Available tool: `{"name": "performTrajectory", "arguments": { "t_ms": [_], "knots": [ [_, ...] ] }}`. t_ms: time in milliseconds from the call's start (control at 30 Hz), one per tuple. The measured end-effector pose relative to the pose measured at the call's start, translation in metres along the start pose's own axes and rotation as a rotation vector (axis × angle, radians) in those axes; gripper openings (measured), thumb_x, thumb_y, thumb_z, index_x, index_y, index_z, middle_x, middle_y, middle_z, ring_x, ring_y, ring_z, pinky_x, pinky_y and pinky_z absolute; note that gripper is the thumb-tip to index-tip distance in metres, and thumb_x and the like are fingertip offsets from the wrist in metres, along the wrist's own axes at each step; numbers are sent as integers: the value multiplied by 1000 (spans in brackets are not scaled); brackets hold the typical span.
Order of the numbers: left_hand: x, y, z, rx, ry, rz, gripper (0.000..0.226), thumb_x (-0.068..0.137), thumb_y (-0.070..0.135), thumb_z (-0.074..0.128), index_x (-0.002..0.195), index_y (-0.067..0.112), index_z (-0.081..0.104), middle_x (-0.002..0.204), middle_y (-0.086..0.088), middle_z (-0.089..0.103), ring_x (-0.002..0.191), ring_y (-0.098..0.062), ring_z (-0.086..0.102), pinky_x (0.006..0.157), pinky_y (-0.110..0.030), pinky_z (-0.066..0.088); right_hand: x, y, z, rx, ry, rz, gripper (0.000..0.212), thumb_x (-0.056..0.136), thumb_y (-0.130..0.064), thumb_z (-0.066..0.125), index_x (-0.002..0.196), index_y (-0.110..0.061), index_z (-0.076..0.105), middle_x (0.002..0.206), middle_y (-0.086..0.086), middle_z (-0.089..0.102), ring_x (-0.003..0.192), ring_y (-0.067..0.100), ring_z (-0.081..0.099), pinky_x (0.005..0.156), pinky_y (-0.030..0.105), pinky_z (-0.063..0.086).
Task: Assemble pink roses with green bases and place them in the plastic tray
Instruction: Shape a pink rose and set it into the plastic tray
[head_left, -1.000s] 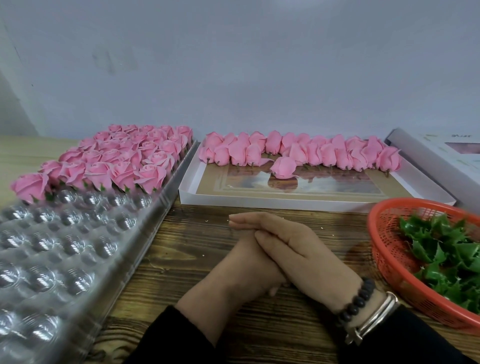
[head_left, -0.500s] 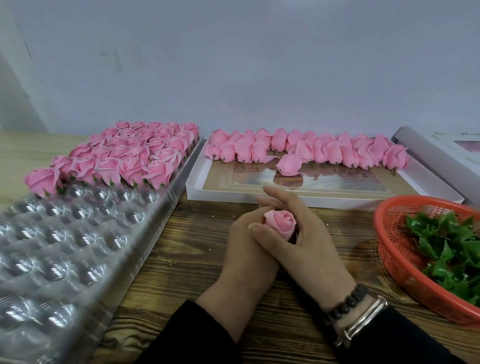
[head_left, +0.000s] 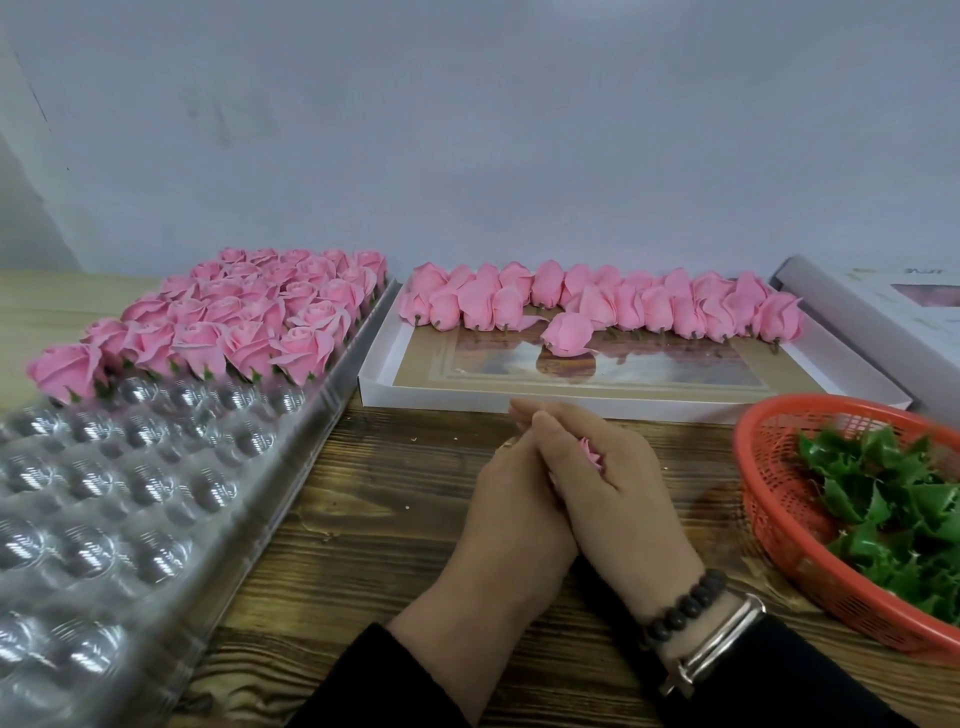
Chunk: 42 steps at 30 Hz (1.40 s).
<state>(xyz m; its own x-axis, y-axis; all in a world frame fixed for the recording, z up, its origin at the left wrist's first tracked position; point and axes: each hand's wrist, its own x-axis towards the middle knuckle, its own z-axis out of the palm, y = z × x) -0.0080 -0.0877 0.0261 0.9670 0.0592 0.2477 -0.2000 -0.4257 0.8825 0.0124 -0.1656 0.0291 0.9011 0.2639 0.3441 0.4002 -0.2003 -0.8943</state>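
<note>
My left hand (head_left: 511, 514) and my right hand (head_left: 618, 488) are pressed together over the wooden table, cupped round one pink rose (head_left: 591, 451). Only a sliver of its petals shows between the right thumb and fingers. The clear plastic tray (head_left: 119, 499) lies at the left, its far rows filled with assembled pink roses (head_left: 249, 312). Several loose pink rose heads (head_left: 597, 304) lie in a row in the white box (head_left: 441, 397) straight ahead. Green bases (head_left: 893, 499) fill the red basket (head_left: 774, 488) at the right.
A white box lid (head_left: 883, 306) lies at the far right behind the basket. A grey wall closes off the back of the table. Bare wooden tabletop (head_left: 363, 519) shows between the plastic tray and my hands.
Half a second ago the rose stood exposed between my fingers; now both hands have closed round it again so it is nearly hidden. The view has shifted slightly.
</note>
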Motion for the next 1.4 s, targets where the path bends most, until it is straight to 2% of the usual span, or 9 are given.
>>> {"name": "performTrajectory", "arguments": {
  "t_ms": [200, 333, 400, 600, 767, 967, 1167, 1300, 1400],
  "knots": [
    [2, 6, -18, 142, -238, -29, 20, 88, 4, 53, 106, 6, 63, 93, 2, 64, 87, 5, 57, 73, -7, 43, 2, -4, -8, -154, -306, -35, 32, 86, -36, 43, 109, -34, 66, 113, -21, 63, 107, -10, 53, 95, 12, 39],
    [-3, 5, -23, 152, -394, -217, 40, 78, 0, 58, 42, 17, 55, 47, 7, 56, 53, -5, 55, 53, -13, 46, 1, -9, -15, -29, -502, 83, 27, 94, -25, 46, 110, -39, 64, 85, -24, 65, 54, 11, 65, 48, 22, 50],
    [-7, 3, -25, 72, -438, -277, 47, 76, -1, 60, 34, 16, 48, 37, 8, 49, 41, -4, 48, 46, -12, 40, 0, -10, -16, -1, -558, 97, 27, 95, -25, 47, 108, -42, 63, 87, -17, 67, 47, 15, 64, 43, 21, 48],
    [-6, 10, -30, -53, -301, -22, 14, 81, 0, 63, 91, 10, 64, 83, 5, 64, 79, -5, 62, 71, -18, 51, 0, -3, -14, -131, -388, -43, 44, 78, -47, 58, 121, -47, 50, 119, -23, 60, 109, -11, 53, 92, 15, 43],
    [-1, -4, -26, 51, -76, 9, 24, 86, 12, 61, 76, 33, 59, 72, 15, 62, 74, 9, 59, 62, -3, 43, -1, 0, -7, 24, -176, -9, 63, 64, -68, 51, 121, -41, 51, 117, -18, 61, 108, -10, 54, 91, 13, 44],
    [-3, -1, -6, 121, 65, 120, 14, 90, 4, 53, 88, 5, 67, 84, -4, 69, 79, -11, 64, 71, -18, 51, -6, -1, 8, 20, 7, -3, 27, 79, -51, 47, 93, -36, 66, 92, -20, 69, 92, -9, 60, 79, 7, 43],
    [1, 3, -12, -56, -137, -106, 10, 90, 1, 52, 90, 3, 62, 70, 1, 59, 59, 2, 54, 55, -7, 41, 3, -2, -3, -92, -224, -20, 24, 93, -27, 47, 107, -31, 67, 115, -17, 61, 105, -9, 53, 87, 7, 39],
    [0, 1, -18, 54, -291, -144, 20, 88, 5, 54, 70, 8, 60, 63, -7, 62, 57, -17, 57, 54, -13, 44, 2, -6, -10, -93, -425, 27, 29, 92, -25, 45, 109, -38, 64, 127, -22, 51, 71, -3, 64, 52, 18, 52],
    [1, 0, -16, 72, -349, -216, 34, 86, 3, 55, 54, 15, 55, 44, 6, 56, 50, -8, 55, 55, -13, 47, 2, -10, -13, -79, -491, 36, 31, 92, -24, 43, 108, -43, 62, 128, -21, 51, 46, 1, 56, 45, 28, 51]
  ]
}}
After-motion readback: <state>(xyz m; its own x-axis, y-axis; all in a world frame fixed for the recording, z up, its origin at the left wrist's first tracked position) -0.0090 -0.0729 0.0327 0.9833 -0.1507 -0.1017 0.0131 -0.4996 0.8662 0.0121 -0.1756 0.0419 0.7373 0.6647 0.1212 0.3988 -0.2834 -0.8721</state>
